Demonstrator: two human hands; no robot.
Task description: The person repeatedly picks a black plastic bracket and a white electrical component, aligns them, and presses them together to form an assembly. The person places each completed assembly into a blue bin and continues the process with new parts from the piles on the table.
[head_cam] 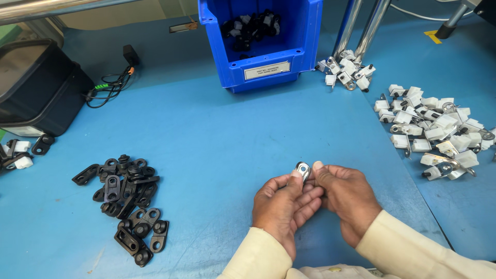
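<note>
Pinching a small metal eyelet piece [303, 170] between both thumbs and forefingers, the left hand [283, 205] and the right hand [345, 199] meet over the blue table [217, 139], near its front edge and just above the cream sleeves. Both hands are closed on the piece; only its shiny rounded end with a hole shows above the fingertips, and whether anything else is tucked in the palms cannot be told. To handle this well, I judge the grip should stay at the edges of the piece so the hole remains clear, with the hands kept low over the table so a slip costs little. The heap of black plastic brackets [126, 204] lies well apart to the left, and the pile of white-and-metal assembled parts [436, 132] lies to the right. A blue storage bin [261, 41] holding dark parts stands at the back. Keeping the two heaps unmixed looks worthwhile.
</note>
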